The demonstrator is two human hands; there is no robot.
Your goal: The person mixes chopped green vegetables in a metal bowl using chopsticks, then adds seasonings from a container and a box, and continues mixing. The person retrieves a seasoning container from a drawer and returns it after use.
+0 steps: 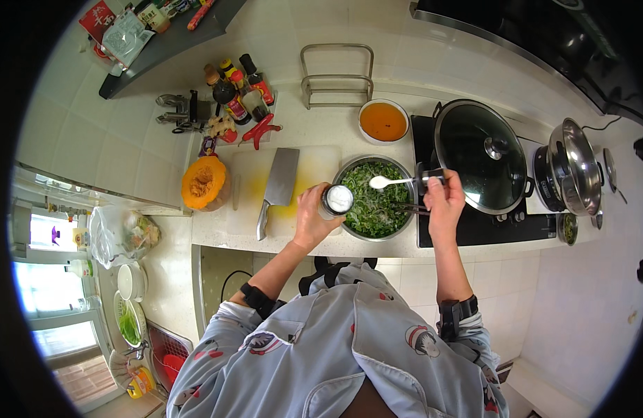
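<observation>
My left hand (312, 221) grips a small glass jar of white granules (339, 200), its mouth facing up, at the left edge of a metal bowl (339, 173). Chopped greens (374, 220) fill that bowl, with some pale shreds on top. In my right hand (445, 207) is a dark lid (428, 178) with a small white spoon (385, 182) extending from it over the greens. The spoon's head seems to carry some white granules. Dark chopsticks (410, 208) rest at the bowl's right side, below the spoon.
A cleaver (282, 177) lies on the cutting board (247, 166), beside a cut pumpkin (202, 187). Behind the greens stands a bowl of orange liquid (383, 122). A large lidded pan (474, 164) covers much of the stove at right. Sauce bottles (231, 97) and red chillies (259, 130) stand back left.
</observation>
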